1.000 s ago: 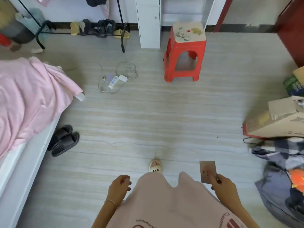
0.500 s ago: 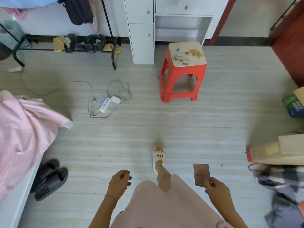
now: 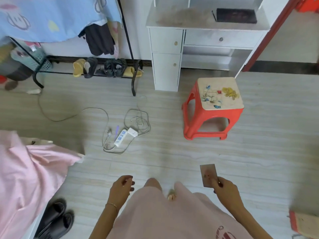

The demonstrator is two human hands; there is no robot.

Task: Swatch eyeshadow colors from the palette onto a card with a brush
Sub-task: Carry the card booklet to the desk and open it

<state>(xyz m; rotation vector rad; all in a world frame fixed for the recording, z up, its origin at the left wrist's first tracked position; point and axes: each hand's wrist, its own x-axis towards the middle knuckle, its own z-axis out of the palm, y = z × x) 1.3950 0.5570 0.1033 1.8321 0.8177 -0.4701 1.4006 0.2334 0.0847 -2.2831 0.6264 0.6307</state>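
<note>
Both my arms hang low in front of my body, forearms bare. My left hand (image 3: 121, 188) is out ahead of my left hip, back of the hand toward the camera, fingers loosely curled inward with the thumb near the fingertips; nothing visible between them. A thin bracelet sits on that wrist. My right hand (image 3: 225, 188) is out ahead of my right hip, at about the same height. Its thumb and fingers pinch the near lower corner of the card (image 3: 208, 174), thumb on the face toward me, fingers behind; the card stands up past the fingertips. The two hands are well apart.
</note>
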